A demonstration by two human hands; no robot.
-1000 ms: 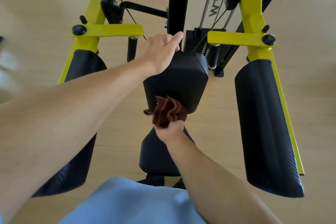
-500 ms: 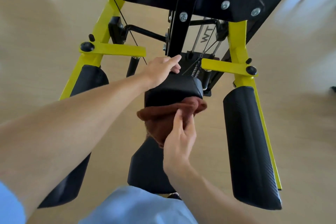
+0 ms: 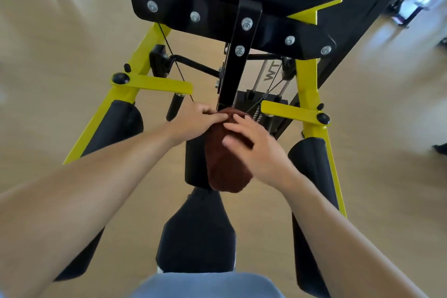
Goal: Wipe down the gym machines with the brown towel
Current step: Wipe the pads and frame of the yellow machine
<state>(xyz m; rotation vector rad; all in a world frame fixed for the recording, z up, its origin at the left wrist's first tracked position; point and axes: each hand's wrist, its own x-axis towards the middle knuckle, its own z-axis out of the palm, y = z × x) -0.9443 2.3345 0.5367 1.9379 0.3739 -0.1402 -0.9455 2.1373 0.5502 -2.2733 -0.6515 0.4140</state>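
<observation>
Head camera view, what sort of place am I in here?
Most likely a gym. A yellow and black weight machine frame fills the view, with black padded arm rests, a padded seat and a cable running to the back. The floor is pale wood.

Both forearms are bare to the elbow, no watch or rings showing on the left hand (image 3: 193,122) or right hand (image 3: 258,147). A light blue garment (image 3: 205,285) covers the torso below.
</observation>
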